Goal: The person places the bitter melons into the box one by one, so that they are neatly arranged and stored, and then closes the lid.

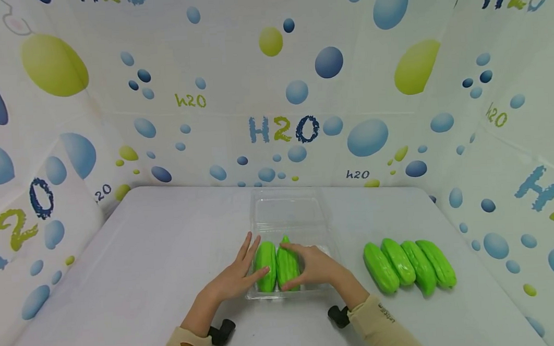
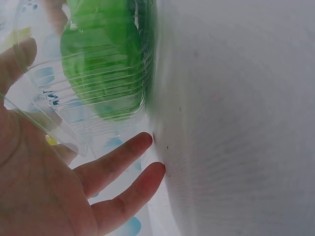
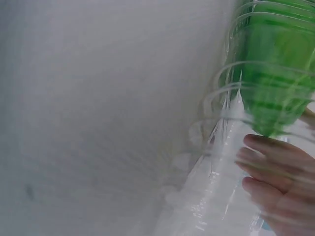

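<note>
A clear plastic clamshell box (image 1: 264,296) stands on the white table with its lid (image 1: 286,210) folded back. Two glossy green ridged gourds lie side by side in it, a left gourd (image 1: 265,265) and a right gourd (image 1: 287,266). My right hand (image 1: 317,265) holds the right gourd, thumb at its near end and fingers curled by its far end. The left hand (image 1: 237,274) is at the box's left side with fingers spread, its thumb over the left gourd. In the left wrist view, two fingertips (image 2: 145,140) reach down beside the box wall.
Several more green gourds (image 1: 411,265) lie in a slanted row on the right of the table (image 1: 159,252). A printed curtain (image 1: 233,50) with drops and lettering hangs behind and along both sides. Small black cameras (image 1: 221,332) are on both wrists.
</note>
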### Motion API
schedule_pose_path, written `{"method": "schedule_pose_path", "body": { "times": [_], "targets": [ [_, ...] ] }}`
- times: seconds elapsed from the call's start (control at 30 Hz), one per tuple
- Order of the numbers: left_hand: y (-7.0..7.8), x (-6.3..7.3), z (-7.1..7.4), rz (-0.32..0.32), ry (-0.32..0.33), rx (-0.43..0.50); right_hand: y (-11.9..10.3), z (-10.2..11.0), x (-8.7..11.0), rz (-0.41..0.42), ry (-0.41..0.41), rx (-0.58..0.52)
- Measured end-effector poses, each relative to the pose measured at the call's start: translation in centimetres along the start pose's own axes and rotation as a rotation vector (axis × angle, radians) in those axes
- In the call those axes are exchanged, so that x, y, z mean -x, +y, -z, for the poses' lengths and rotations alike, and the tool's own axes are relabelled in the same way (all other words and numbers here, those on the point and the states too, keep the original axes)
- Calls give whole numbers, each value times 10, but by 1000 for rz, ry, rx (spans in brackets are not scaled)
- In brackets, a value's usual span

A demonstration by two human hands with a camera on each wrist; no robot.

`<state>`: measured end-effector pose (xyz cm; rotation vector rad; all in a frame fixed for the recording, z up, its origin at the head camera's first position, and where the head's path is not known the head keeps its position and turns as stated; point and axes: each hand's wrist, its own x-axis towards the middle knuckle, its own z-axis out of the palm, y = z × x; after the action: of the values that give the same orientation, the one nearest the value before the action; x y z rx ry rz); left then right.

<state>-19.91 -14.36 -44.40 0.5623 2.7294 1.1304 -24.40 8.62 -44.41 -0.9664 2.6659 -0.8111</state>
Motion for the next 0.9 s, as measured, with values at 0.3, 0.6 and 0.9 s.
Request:
{"method": "schedule_pose_path", "body": {
  "times": [0.3,0.6,0.9],
  "targets": [
    [1,1,0,1,-6,4,-1,4,5,-40,12,11],
    [2,1,2,4,-6,17,-4,17,13,-44,42,18],
    [1,2,1,3,-8,21,3,28,19,-8,73,-22]
  ]
}}
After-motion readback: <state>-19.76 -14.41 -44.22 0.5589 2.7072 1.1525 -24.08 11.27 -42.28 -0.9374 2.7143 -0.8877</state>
